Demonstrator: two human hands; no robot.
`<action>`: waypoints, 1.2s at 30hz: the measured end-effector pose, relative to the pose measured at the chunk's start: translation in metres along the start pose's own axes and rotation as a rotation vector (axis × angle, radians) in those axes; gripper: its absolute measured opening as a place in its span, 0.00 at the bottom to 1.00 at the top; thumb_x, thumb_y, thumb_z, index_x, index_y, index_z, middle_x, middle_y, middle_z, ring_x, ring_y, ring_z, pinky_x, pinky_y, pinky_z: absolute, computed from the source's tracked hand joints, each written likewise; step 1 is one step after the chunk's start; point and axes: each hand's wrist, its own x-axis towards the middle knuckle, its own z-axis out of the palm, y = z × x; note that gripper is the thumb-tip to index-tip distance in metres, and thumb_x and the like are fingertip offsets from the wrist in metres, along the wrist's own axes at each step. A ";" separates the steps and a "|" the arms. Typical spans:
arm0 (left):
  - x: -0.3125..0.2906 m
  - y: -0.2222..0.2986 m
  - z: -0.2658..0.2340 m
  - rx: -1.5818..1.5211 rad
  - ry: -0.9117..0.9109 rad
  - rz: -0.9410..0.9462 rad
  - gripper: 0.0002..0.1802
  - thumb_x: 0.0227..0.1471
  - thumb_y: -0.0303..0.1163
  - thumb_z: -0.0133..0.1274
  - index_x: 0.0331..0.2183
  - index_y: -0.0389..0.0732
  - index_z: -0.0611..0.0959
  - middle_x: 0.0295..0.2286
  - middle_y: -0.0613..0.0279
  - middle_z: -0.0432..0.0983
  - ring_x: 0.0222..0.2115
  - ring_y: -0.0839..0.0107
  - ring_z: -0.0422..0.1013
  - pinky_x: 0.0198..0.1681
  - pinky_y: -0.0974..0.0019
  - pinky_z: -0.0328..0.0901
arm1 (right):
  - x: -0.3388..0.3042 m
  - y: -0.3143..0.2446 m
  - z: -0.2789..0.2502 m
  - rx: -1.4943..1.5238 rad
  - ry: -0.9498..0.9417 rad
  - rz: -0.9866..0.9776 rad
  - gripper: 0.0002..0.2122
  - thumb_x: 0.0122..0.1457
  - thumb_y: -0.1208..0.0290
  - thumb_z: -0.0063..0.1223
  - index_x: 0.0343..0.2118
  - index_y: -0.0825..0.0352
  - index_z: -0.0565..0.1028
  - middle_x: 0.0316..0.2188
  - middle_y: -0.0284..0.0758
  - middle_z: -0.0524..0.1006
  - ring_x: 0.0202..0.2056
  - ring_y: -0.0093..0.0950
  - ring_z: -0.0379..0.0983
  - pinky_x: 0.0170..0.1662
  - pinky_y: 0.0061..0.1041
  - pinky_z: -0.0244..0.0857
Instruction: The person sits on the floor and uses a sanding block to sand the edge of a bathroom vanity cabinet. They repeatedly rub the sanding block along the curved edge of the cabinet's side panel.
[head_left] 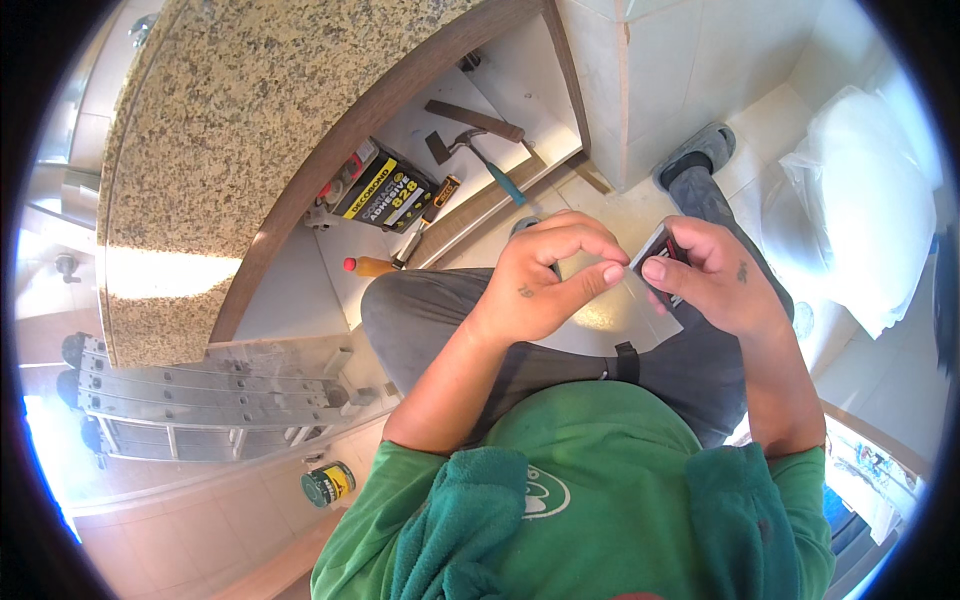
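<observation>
My right hand (725, 275) grips a small flat dark box (656, 246) with reddish and pale markings, its thumb across the face. My left hand (550, 270) is beside it, thumb and forefinger pinched together at the box's near-left edge. Whatever those fingertips pinch, if anything, is too small to make out. Both hands are held above my lap, between my knees. Beyond them, a claw hammer (497, 175) with a teal handle lies at the open cabinet's front edge.
Under the speckled granite counter (250, 110), the cabinet holds a black-and-yellow adhesive can (372, 200), a wooden strip (475, 119) and an orange-handled tool (371, 267). A ladder (210, 395) lies left, near a green tin (328, 484). Clear plastic sheeting (855, 190) stands right.
</observation>
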 end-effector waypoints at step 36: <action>0.007 -0.004 -0.001 -0.016 -0.152 0.113 0.05 0.47 0.25 0.65 0.30 0.37 0.85 0.27 0.60 0.81 0.31 0.66 0.74 0.42 0.63 0.65 | 0.005 -0.015 -0.011 -0.263 -0.088 0.051 0.20 0.59 0.53 0.62 0.27 0.69 0.75 0.16 0.27 0.71 0.19 0.15 0.66 0.22 0.19 0.58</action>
